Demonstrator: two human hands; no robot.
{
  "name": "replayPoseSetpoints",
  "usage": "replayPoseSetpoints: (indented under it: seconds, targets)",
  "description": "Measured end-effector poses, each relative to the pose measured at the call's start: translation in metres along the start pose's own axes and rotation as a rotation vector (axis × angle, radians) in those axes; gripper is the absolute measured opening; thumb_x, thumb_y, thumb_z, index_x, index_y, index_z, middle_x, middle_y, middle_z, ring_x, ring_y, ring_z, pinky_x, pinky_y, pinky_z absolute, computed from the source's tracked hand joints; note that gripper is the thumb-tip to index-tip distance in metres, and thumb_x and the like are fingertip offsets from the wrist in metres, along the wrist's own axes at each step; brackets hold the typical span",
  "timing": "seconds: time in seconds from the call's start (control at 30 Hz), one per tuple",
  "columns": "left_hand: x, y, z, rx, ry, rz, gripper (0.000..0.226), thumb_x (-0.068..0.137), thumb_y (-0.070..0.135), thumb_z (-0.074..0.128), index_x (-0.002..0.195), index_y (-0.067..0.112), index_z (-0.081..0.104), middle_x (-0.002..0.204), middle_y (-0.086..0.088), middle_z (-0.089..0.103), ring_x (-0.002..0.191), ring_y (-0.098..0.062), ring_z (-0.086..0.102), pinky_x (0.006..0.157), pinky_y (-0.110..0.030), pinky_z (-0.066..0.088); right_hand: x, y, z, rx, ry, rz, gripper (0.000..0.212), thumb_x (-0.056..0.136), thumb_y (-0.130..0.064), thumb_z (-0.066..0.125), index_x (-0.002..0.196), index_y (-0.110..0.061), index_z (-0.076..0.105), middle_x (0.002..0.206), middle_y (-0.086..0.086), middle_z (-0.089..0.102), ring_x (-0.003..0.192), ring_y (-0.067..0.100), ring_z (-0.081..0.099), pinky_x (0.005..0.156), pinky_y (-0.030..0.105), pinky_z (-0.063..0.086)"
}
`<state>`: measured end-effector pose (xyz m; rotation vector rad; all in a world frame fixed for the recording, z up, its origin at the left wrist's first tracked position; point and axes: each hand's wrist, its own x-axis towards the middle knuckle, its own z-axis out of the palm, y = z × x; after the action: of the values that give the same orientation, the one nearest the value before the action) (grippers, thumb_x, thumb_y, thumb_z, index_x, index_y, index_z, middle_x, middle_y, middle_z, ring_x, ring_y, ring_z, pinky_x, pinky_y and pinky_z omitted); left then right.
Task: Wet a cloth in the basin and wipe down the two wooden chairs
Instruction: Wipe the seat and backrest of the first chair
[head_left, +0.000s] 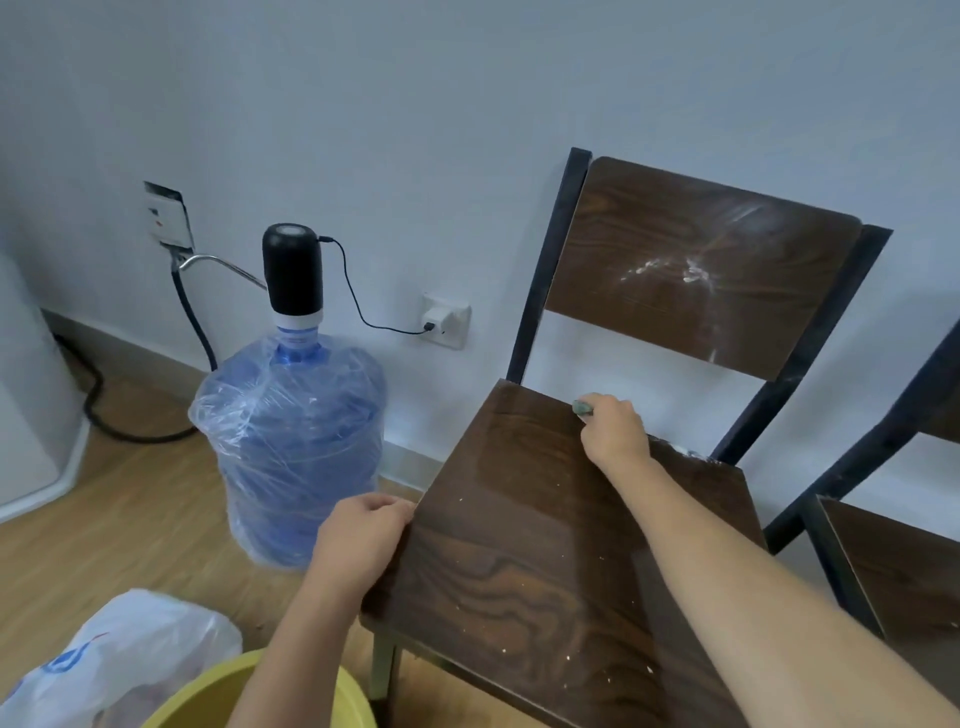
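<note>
A dark wooden chair (524, 519) with a black metal frame stands against the wall. White smears mark its backrest (696, 270) and pale specks dot the seat. My right hand (613, 431) rests at the back of the seat, shut on a small greenish cloth (582, 408) of which only a corner shows. My left hand (363, 540) grips the seat's left edge. A second wooden chair (904, 561) is partly in view at the right. The yellow basin (208, 696) sits on the floor at the bottom, mostly hidden by my left forearm.
A blue water jug (291, 441) wrapped in plastic, with a black pump on top, stands left of the chair. Its cable runs to a wall socket (444, 319). A white plastic bag (119, 660) lies by the basin. A white appliance (31, 405) stands at far left.
</note>
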<state>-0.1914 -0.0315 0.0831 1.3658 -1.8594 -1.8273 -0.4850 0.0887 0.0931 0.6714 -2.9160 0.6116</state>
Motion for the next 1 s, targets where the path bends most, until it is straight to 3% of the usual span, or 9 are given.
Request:
replayPoseSetpoints:
  seconds: [0.17,0.27,0.43,0.57,0.63,0.7,0.8,0.87,1.0]
  targets:
    - [0.01,-0.005,-0.006,0.041,0.089,0.039,0.017,0.089,0.03,0.067,0.082,0.021,0.08,0.08,-0.002,0.078,0.076,-0.021,0.07,0.083,-0.047,0.06,-0.026,-0.08,0.041,0.141,-0.016,-0.236,0.041,0.097,-0.001,0.057,0.131,-0.023,0.067,0.125,0.011,0.07,0.111,0.034,0.067,0.094,0.044,0.056]
    - [0.013,-0.004,-0.012,0.09,0.209,0.09,0.021,0.094,0.027,0.06,0.078,0.019,0.072,0.078,-0.004,0.074,0.072,-0.024,0.068,0.08,-0.049,0.059,-0.027,-0.102,0.047,0.089,-0.071,-0.347,0.036,0.095,0.001,0.055,0.122,-0.019,0.069,0.119,0.013,0.07,0.108,0.036,0.067,0.086,0.044,0.057]
    - [0.012,-0.006,-0.019,0.121,0.262,0.089,0.051,0.1,0.043,0.048,0.069,0.006,0.064,0.078,-0.014,0.074,0.075,-0.031,0.071,0.077,-0.048,0.059,-0.008,-0.088,0.04,0.017,-0.044,-0.222,0.047,0.098,-0.003,0.055,0.14,-0.022,0.058,0.128,0.013,0.067,0.114,0.033,0.066,0.093,0.044,0.056]
    - [0.015,-0.004,-0.014,0.004,0.179,0.054,0.014,0.098,0.029,0.053,0.09,0.02,0.059,0.084,-0.007,0.073,0.068,-0.025,0.069,0.069,-0.044,0.058,-0.009,-0.087,0.038,0.067,-0.046,-0.184,0.048,0.098,-0.002,0.053,0.141,-0.023,0.058,0.13,0.016,0.064,0.115,0.035,0.064,0.098,0.044,0.055]
    - [0.018,-0.004,-0.012,-0.01,0.122,0.018,0.01,0.097,0.024,0.052,0.094,0.02,0.06,0.087,-0.007,0.072,0.065,-0.022,0.063,0.058,-0.036,0.052,-0.019,-0.091,0.035,0.105,-0.117,-0.23,0.047,0.098,-0.001,0.051,0.138,-0.024,0.063,0.131,0.017,0.064,0.119,0.037,0.061,0.103,0.045,0.052]
    - [0.019,-0.003,-0.012,-0.035,0.051,-0.03,0.011,0.097,0.024,0.053,0.095,0.018,0.063,0.088,-0.008,0.072,0.065,-0.021,0.06,0.058,-0.033,0.048,-0.043,-0.09,0.032,0.125,-0.203,-0.321,0.047,0.099,-0.003,0.051,0.135,-0.029,0.065,0.133,0.014,0.065,0.124,0.035,0.058,0.108,0.044,0.049]
    - [0.016,-0.004,-0.012,0.0,-0.031,-0.042,0.022,0.091,0.028,0.056,0.097,0.012,0.07,0.082,-0.008,0.068,0.07,-0.025,0.058,0.067,-0.038,0.048,-0.094,-0.078,0.023,0.199,-0.287,-0.474,0.052,0.097,0.0,0.052,0.131,-0.035,0.068,0.142,-0.002,0.064,0.136,0.024,0.054,0.12,0.038,0.037]
    - [0.013,-0.004,-0.012,0.065,-0.05,-0.02,0.031,0.084,0.032,0.057,0.096,0.009,0.073,0.075,-0.007,0.063,0.068,-0.025,0.056,0.066,-0.038,0.046,-0.13,-0.065,0.013,0.284,-0.335,-0.553,0.059,0.093,0.005,0.053,0.131,-0.037,0.068,0.144,-0.013,0.061,0.14,0.006,0.048,0.123,0.031,0.031]
    - [0.008,-0.002,-0.009,0.104,-0.031,0.019,0.02,0.087,0.036,0.055,0.088,0.02,0.067,0.077,-0.003,0.064,0.07,-0.021,0.059,0.069,-0.038,0.048,-0.181,-0.031,-0.011,0.31,-0.436,-0.718,0.062,0.091,0.009,0.055,0.134,-0.034,0.065,0.145,-0.02,0.058,0.14,-0.01,0.041,0.122,0.021,0.029]
